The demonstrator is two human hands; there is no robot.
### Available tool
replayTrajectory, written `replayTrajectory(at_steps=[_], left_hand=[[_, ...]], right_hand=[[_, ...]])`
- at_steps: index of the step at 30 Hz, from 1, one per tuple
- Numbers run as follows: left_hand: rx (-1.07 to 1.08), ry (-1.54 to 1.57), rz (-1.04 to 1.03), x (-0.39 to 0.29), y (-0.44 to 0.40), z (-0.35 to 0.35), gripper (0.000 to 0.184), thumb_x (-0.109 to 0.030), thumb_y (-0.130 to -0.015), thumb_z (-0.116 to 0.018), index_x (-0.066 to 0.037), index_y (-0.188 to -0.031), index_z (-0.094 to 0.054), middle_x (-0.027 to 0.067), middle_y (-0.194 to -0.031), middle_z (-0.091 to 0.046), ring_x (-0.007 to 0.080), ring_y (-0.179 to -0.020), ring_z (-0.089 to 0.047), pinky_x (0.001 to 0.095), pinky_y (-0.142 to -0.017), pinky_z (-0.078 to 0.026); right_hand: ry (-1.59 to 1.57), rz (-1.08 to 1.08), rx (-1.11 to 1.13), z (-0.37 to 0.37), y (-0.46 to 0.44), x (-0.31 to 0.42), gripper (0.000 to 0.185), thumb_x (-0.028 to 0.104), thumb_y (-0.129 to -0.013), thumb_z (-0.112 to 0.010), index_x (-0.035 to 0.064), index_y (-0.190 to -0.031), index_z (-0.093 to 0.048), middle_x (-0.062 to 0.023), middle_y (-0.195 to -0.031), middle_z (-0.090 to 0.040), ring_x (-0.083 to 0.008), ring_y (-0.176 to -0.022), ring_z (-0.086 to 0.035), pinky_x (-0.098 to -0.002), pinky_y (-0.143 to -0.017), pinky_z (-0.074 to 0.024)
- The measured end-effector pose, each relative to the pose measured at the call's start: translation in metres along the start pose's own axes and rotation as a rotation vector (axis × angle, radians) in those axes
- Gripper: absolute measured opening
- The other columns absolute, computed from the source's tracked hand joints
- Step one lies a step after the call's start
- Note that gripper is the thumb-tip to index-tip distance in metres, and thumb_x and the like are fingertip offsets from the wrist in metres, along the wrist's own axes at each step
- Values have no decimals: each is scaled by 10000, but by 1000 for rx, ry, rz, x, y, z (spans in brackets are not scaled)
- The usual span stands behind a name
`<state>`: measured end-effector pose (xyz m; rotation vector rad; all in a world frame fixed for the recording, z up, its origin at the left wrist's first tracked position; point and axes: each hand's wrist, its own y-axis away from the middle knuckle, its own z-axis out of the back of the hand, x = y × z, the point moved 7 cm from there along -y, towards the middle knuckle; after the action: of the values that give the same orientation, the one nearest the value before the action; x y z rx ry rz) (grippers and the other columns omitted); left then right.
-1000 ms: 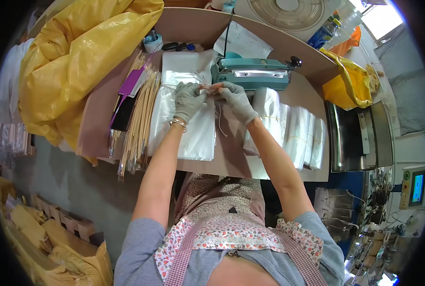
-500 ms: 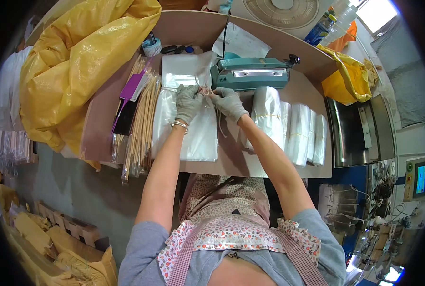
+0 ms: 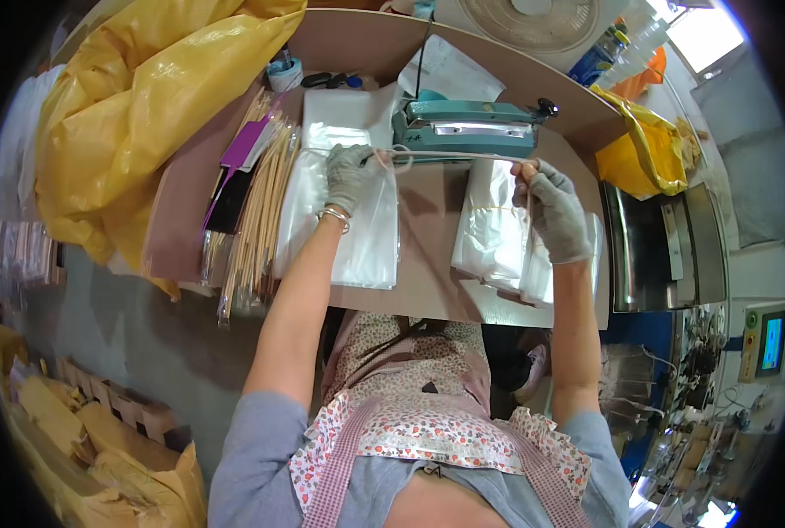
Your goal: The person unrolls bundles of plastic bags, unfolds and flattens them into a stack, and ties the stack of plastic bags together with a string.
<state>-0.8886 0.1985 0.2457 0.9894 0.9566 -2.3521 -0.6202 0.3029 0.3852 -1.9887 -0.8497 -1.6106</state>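
Observation:
A pale string (image 3: 463, 156) stretches sideways between my gloved hands, with a small loop near the left one. My left hand (image 3: 351, 174) is closed on the string's left end, over a stack of transparent plastic bags (image 3: 357, 251). Pinching the other end, my right hand (image 3: 554, 211) is raised above the rolled bundles of plastic bags (image 3: 491, 220) on the right. A tail of string hangs down from its fingers. Behind the string stands a green heat sealer (image 3: 467, 128).
Thin wooden sticks (image 3: 265, 202) and a purple-and-black item (image 3: 241, 158) lie left of the bags. A large yellow sack (image 3: 137, 132) covers the left side. A smaller yellow bag (image 3: 643, 154) hangs at right, and a fan (image 3: 533, 26) stands behind the board.
My right hand has moved away to the right, drawing the string out straight. My left hand has stayed over the bag stack.

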Motion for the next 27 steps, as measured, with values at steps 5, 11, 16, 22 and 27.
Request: replayTrajectory(at_steps=[5,11,16,22,27], left_hand=[[247,-8,-63,-13,-8,18,186,-158,-737,-688,-86,-908,-670,79,-769,-641,249,-709,-587,351,-738,-445],[-200,-212,-100,-28,-66,126,284,-344,-839,-573,-91,-940,-653,141,-746,-627,243,-675,-601,339,-669,-479],[-275,325,641,48,-55,168,525,-507,-930,-383,-54,-872,-643,89,-715,-624,186,-614,-588,304,-579,-474],[-355,530,662,67,-16,161,462,-442,-911,-413,-57,-758,-617,63,-682,-599,183,-657,-571,283,-603,-448],[-583,855,752,77,36,188,172,-188,-841,-465,-94,-874,-604,44,-712,-542,168,-657,-541,306,-574,-457]], right_hand=[[-132,-172,-26,8,-29,-86,148,171,-912,-583,39,-964,-623,1,-719,-562,-92,-611,-525,-247,-563,-448],[-535,-255,123,-55,-54,-96,180,171,-922,-563,41,-1043,-590,6,-735,-548,-98,-634,-528,-251,-617,-482],[-135,-215,-22,-64,-61,-116,210,179,-917,-563,45,-1079,-567,-1,-714,-556,-99,-599,-518,-245,-588,-466],[1017,476,-37,-127,-86,-105,468,197,-801,-643,30,-1212,-493,-138,-1008,-603,-321,-928,-605,-365,-813,-495],[1393,322,59,-153,-117,-150,507,170,-780,-634,101,-1251,-459,-147,-1112,-558,-328,-980,-589,-404,-866,-473]])
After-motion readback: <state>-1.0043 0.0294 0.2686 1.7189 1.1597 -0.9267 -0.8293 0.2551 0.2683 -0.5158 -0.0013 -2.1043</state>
